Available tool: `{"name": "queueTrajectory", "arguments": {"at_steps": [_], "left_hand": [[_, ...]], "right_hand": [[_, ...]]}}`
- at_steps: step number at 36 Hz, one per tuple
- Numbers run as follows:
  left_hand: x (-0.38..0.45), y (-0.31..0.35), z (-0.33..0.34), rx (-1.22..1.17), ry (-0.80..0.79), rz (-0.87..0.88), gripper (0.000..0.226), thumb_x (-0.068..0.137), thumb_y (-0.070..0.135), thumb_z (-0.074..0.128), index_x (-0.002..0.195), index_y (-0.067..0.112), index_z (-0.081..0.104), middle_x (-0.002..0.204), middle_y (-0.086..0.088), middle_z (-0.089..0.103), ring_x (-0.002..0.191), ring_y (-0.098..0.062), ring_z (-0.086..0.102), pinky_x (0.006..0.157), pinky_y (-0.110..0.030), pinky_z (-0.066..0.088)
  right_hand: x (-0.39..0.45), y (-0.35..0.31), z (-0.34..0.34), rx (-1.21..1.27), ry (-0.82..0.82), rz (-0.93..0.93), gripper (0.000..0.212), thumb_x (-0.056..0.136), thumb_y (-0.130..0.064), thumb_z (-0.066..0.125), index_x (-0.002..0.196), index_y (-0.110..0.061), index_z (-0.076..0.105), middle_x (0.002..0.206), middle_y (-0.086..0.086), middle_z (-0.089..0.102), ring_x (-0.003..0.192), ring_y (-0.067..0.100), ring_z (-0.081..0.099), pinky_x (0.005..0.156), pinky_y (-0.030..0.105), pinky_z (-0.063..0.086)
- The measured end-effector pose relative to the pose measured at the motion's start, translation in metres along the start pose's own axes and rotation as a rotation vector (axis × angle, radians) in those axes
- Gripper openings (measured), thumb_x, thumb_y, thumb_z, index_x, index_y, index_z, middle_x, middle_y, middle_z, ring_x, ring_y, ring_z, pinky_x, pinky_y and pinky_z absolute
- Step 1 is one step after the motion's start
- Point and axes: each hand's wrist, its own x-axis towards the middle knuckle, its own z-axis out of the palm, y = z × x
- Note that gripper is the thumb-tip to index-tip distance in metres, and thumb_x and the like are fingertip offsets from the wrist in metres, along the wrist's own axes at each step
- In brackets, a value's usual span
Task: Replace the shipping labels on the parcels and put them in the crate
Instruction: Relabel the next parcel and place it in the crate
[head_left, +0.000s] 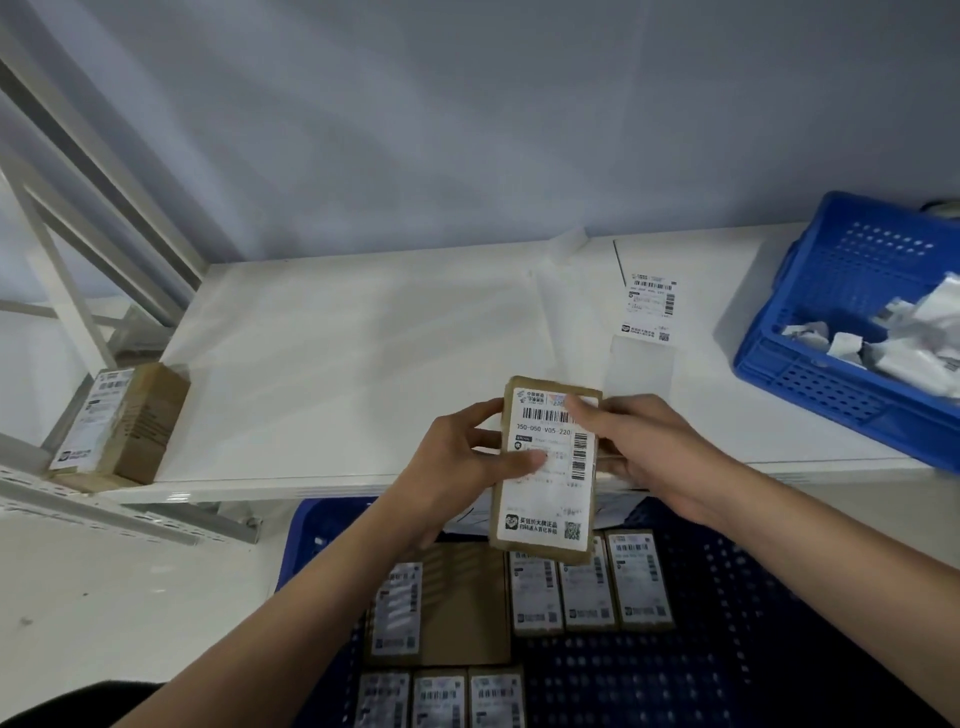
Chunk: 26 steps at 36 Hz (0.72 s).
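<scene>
I hold a small brown cardboard parcel (546, 545) upright over the white table's front edge. A white shipping label (545, 499) covers its face. My left hand (462, 462) grips the parcel's left side, thumb pressing on the label. My right hand (644, 447) holds the right side, its forefinger on the label's top right corner. Below my hands a blue crate (727, 597) on the floor holds several labelled parcels (589, 590). A loose label sheet (649, 309) lies on the table behind my right hand.
A second blue crate (810, 374) with crumpled white label scraps (904, 343) sits tilted at the table's right end. One labelled parcel (122, 421) stands at the table's left edge, beside a white metal rack frame (78, 171). The white table (337, 364) meets a grey wall.
</scene>
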Motion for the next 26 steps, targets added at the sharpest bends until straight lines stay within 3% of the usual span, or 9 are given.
{"name": "queueTrajectory", "arguments": {"at_steps": [6, 13, 16, 21, 26], "left_hand": [[-0.001, 0.001, -0.005, -0.048, -0.011, 0.013, 0.058, 0.085, 0.025, 0.081, 0.138, 0.029, 0.057, 0.11, 0.001, 0.078, 0.1, -0.018, 0.075, 0.093, -0.043, 0.059], [0.004, 0.005, -0.01, 0.048, 0.115, 0.048, 0.044, 0.084, 0.03, 0.082, 0.125, 0.025, 0.067, 0.11, 0.004, 0.077, 0.096, -0.01, 0.075, 0.085, -0.034, 0.062], [0.004, 0.008, -0.011, 0.086, 0.165, 0.062, 0.036, 0.088, 0.036, 0.078, 0.121, 0.025, 0.069, 0.103, 0.005, 0.078, 0.09, -0.012, 0.076, 0.083, -0.037, 0.063], [0.004, 0.008, -0.014, 0.097, 0.215, 0.031, 0.041, 0.089, 0.054, 0.07, 0.108, 0.017, 0.071, 0.09, 0.004, 0.079, 0.082, -0.013, 0.077, 0.085, -0.042, 0.062], [0.004, 0.007, -0.011, 0.127, 0.245, -0.01, 0.048, 0.085, 0.059, 0.069, 0.1, 0.014, 0.072, 0.086, 0.006, 0.079, 0.079, -0.012, 0.076, 0.083, -0.04, 0.063]], "right_hand": [[0.004, -0.019, -0.007, 0.025, -0.035, -0.042, 0.03, 0.098, -0.03, 0.063, 0.112, -0.006, 0.072, 0.105, 0.005, 0.077, 0.103, 0.02, 0.072, 0.094, 0.033, 0.055], [0.008, -0.015, 0.004, -0.163, 0.07, -0.113, 0.026, 0.097, -0.036, 0.064, 0.101, -0.012, 0.073, 0.097, 0.003, 0.078, 0.101, 0.023, 0.071, 0.096, 0.034, 0.055], [0.008, -0.012, 0.01, -0.171, 0.041, -0.108, 0.03, 0.099, -0.037, 0.059, 0.103, -0.01, 0.073, 0.094, 0.001, 0.078, 0.099, 0.02, 0.073, 0.088, 0.026, 0.056], [0.011, -0.008, 0.016, -0.23, 0.023, -0.122, 0.035, 0.101, -0.041, 0.056, 0.102, -0.011, 0.074, 0.094, -0.002, 0.078, 0.096, 0.016, 0.073, 0.093, 0.03, 0.054], [0.013, -0.005, 0.016, -0.305, 0.049, -0.12, 0.04, 0.101, -0.045, 0.053, 0.098, -0.012, 0.074, 0.09, -0.004, 0.078, 0.082, 0.01, 0.07, 0.08, 0.026, 0.051]]}}
